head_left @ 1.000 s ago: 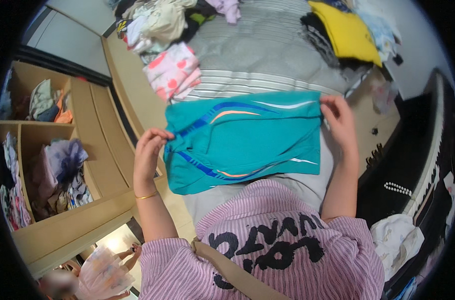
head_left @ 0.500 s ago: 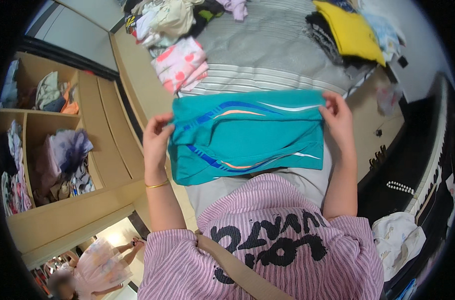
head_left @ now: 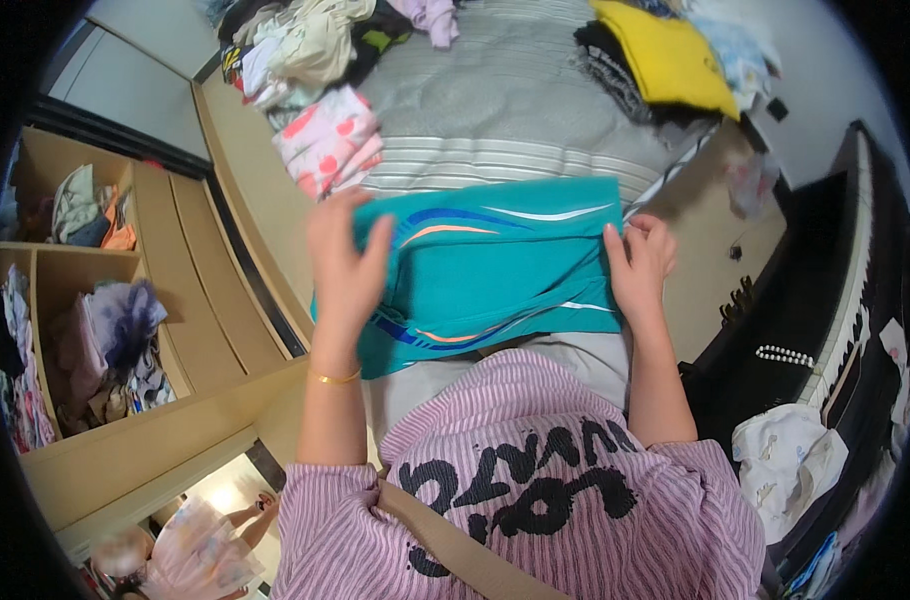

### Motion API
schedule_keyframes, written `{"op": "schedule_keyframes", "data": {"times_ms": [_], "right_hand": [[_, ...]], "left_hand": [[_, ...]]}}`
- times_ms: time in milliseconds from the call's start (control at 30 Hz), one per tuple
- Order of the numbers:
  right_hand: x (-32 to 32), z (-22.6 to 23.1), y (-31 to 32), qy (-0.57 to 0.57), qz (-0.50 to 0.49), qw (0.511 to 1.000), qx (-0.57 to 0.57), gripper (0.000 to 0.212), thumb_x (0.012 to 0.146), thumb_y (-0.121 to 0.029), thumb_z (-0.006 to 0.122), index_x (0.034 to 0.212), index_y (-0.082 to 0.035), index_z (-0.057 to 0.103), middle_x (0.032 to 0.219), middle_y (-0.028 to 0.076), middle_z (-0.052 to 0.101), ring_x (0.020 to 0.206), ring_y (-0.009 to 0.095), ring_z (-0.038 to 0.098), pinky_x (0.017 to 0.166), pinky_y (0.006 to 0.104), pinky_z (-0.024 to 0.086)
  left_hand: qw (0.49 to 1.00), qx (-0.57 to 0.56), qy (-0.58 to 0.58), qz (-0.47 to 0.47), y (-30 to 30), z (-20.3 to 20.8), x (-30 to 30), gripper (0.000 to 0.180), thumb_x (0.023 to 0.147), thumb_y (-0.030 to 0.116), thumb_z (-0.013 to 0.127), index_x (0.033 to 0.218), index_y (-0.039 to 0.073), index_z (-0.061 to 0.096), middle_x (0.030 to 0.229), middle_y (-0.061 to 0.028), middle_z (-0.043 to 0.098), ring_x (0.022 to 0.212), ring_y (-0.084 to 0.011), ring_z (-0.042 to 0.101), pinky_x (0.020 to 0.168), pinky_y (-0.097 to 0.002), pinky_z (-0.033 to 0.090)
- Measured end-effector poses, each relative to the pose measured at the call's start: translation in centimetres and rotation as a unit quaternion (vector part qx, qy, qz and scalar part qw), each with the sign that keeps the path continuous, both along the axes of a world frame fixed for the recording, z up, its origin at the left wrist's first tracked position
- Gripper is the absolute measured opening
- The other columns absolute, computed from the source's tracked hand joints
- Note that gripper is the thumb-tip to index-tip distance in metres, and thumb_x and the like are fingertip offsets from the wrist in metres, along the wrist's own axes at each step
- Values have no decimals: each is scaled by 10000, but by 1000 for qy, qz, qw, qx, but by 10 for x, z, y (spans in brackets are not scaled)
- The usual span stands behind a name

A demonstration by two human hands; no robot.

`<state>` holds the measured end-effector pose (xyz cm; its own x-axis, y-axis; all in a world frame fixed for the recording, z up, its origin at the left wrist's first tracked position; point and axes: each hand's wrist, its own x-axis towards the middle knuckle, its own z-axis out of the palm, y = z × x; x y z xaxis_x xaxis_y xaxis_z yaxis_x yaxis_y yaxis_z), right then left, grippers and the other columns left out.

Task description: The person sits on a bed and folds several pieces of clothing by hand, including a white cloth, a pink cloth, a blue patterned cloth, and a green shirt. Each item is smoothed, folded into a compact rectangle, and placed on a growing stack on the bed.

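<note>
A folded teal garment (head_left: 505, 265) with curved blue, orange and white stripes lies spread across my lap, in front of the grey-and-white bed. My left hand (head_left: 343, 265) is over its left end, thumb and fingers apart, slightly blurred by motion. At the right edge, my right hand (head_left: 642, 262) has its thumb on the near side of the cloth and its fingers curled round the border. The garment's left end is partly hidden behind my left hand.
On the bed (head_left: 485, 95) lie a mixed clothes pile (head_left: 305, 50), a pink-and-white folded cloth (head_left: 330, 140) and a yellow garment (head_left: 665, 60) on dark ones. Open shelves (head_left: 85, 265) with clothes stand left. A black keyboard instrument (head_left: 775, 300) and white cloth (head_left: 790, 465) are right.
My left hand has come off the garment's left edge, opened and moved inward over it. My right hand has slid slightly down the right edge. The whole view has shifted a little.
</note>
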<state>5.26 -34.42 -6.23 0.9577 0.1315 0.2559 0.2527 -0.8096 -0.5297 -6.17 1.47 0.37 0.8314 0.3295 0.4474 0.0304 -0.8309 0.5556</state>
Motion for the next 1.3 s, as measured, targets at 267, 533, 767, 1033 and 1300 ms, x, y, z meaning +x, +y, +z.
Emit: {"op": "schedule_keyframes", "data": {"times_ms": [267,533,767,1033,1300], "right_hand": [[-39,23,-16,88,81,993,10,426,836,-432,828,1117,-134,712,1638,207,314,1484,431,258,1206,569,196],[-33,43,2,142,119,983,-10,449,745,-372,890,1054,-83,741,1678,186,288,1525,432,199,1211,589,142],[-27,38,-15,117,203,966,108,413,759,-319,891,1018,-37,736,1544,156,462,1486,383,294,1211,521,230],[13,75,-49,219,21,913,343,248,908,-182,825,998,-28,653,847,-18,646,765,72,581,696,247,468],[1,112,-19,26,0,964,264,185,895,-78,773,980,-20,619,878,32,651,802,109,598,721,269,477]], "left_hand": [[906,-91,220,-351,-92,-3,183,477,876,276,809,1235,-7,673,1181,-165,732,1061,-301,708,913,-388,578],[799,35,407,-441,-113,9,224,468,802,282,866,1147,5,714,1008,-140,758,939,-252,712,858,-378,558],[760,-132,393,-500,-103,-7,240,175,897,161,817,977,47,711,900,6,731,794,-81,617,708,-283,511],[834,-114,244,-482,-131,49,295,153,923,172,815,982,71,716,895,30,719,831,-67,620,780,-260,514],[822,-176,226,-493,-92,57,287,112,946,74,749,1037,53,686,1002,5,727,955,-86,641,893,-281,521]]}}
